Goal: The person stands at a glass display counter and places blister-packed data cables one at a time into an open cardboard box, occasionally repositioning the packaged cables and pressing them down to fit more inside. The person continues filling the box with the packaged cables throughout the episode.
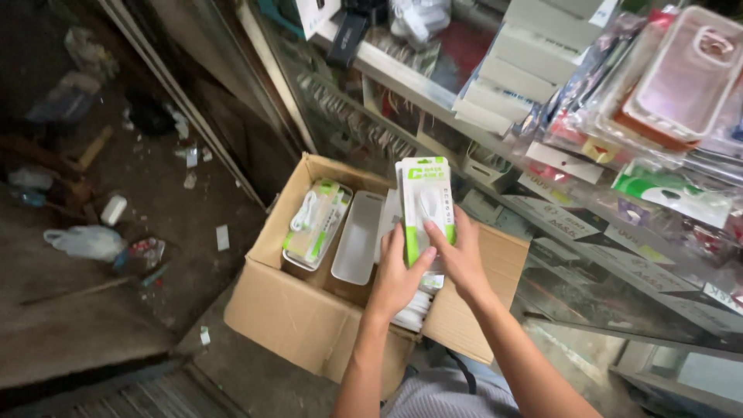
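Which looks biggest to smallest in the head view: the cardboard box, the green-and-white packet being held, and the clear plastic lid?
1. cardboard box, clearly biggest.
2 and 3. green-and-white packet and clear plastic lid look about alike; the packet is nearer the camera, so unsure.

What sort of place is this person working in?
Probably a small phone-accessory shop. Packaged phone cases lie on a glass display counter, and both hands hold a green-and-white cable pack over an open cardboard box of similar stock.

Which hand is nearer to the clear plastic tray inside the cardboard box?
Left. The left hand is just right of the clear plastic tray. The right hand is farther right, beyond the white-and-green package both hands hold.
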